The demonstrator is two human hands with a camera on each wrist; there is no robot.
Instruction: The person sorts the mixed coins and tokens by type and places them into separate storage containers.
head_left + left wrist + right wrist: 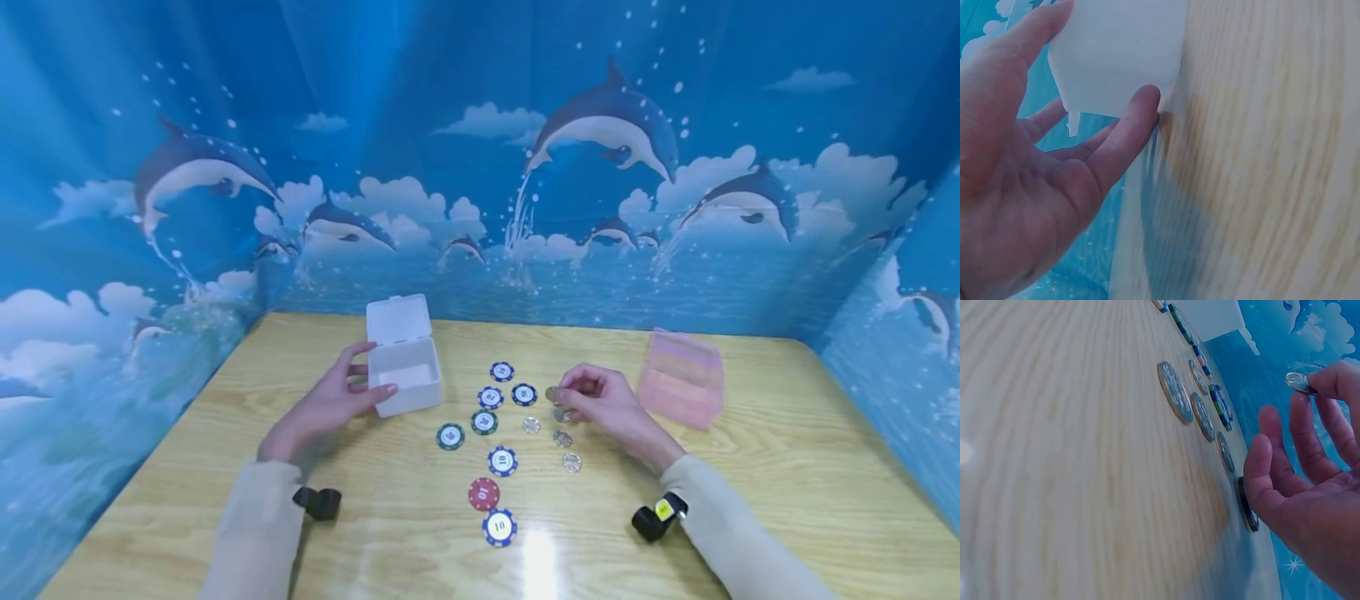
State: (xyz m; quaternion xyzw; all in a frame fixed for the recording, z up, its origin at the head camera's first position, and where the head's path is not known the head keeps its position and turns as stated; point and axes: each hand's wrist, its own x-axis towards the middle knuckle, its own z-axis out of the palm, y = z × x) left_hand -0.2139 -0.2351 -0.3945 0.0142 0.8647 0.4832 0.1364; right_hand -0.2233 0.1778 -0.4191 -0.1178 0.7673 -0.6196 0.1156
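Observation:
A white plastic box (pixel 412 400) with its lid raised stands on the left half of the table. My left hand (pixel 337 396) grips its left side, thumb on the front and fingers toward the back; the left wrist view shows fingertips against the white wall. My right hand (pixel 603 404) hovers over the silvery coins, and in the right wrist view it pinches a coin (pixel 1299 383) between thumb and finger. Below the hand lie several more coins, among them one near the front (pixel 572 462) and another farther left (pixel 532 425).
Poker chips spread down the table's middle: blue ones (pixel 499 527), green ones (pixel 451 436) and a red one (pixel 483 494). At the right stands a translucent pink box (pixel 678 407), its lid raised. A dolphin-print curtain (pixel 480 167) borders the wooden table (pixel 375 517).

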